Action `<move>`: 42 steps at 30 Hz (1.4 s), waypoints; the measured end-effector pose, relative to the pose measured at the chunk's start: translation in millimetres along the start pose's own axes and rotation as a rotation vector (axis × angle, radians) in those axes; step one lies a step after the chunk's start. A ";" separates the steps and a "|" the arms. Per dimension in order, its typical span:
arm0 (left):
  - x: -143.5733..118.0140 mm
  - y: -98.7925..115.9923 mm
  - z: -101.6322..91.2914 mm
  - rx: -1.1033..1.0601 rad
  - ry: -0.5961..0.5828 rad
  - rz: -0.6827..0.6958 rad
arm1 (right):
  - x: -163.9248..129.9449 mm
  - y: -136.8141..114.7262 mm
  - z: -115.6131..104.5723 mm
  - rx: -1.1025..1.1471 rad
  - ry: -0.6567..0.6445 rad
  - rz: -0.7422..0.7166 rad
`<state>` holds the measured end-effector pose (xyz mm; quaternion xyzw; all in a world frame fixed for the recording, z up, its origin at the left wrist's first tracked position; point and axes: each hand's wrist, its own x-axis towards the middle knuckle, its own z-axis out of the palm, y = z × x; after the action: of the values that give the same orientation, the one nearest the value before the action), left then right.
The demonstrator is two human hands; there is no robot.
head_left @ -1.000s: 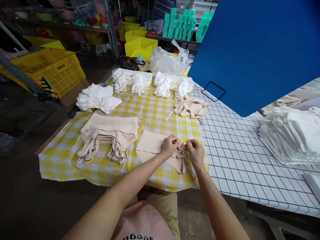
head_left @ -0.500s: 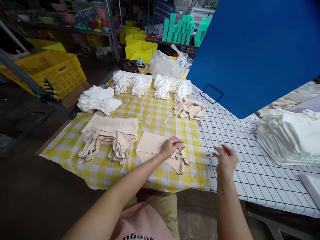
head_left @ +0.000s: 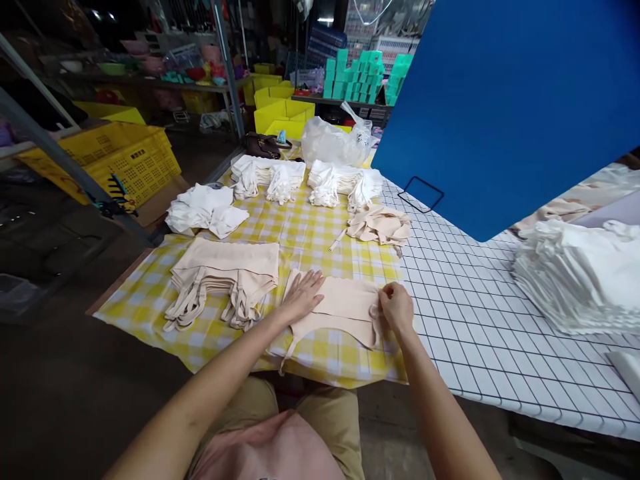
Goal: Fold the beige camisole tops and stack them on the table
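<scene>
1. Presently, left hand [head_left: 303,294] lies flat, fingers spread wide, palm down on the beige fabric garment w/ thin straps [head_left: 340,308], pinning its left part to the yellow-and-white checked tablecloth [head_left: 310,233]
2. Right hand [head_left: 399,308] is closed narrow, pinching the garment's right edge at a strap; grip looks light, fingertips only
3. Garment sits at the near edge of the checked cloth, directly in front of the person, just left of the white grid-pattern table surface [head_left: 465,293]; one strap trails toward the near edge
4. Stack of folded beige garments [head_left: 225,273] lies just beside the left hand, apart from the piece in hand
5. Judgement: smoothing/flattening appears to be the step. To do well: keep left palm anchored, draw right edge taut & level, no creases; tuck loose straps under before folding, edges squared to match stack
6. Also noted: white folded piles [head_left: 270,177] farther back, loose beige heap [head_left: 380,225] mid-table, tall white fabric stack [head_left: 580,273] far right, blue board [head_left: 510,100] overhead
</scene>
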<state>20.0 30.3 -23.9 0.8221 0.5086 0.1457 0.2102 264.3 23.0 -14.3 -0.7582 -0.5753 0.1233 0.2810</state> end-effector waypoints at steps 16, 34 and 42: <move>-26.8 42.3 34.6 0.111 -0.068 0.207 | -48.1 20.5 -43.3 0.155 -0.235 -0.256; -40.7 136.9 -13.0 -0.608 -0.203 0.469 | -110.4 -27.1 -161.2 0.160 -0.641 -0.177; -43.9 153.1 -10.3 -0.853 -0.235 0.182 | -110.1 -14.4 -143.4 0.001 -0.304 -0.273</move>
<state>114.7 -67.4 59.5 0.7143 0.3016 0.2657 0.5729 292.0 -118.8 95.3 -0.6458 -0.7083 0.1975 0.2056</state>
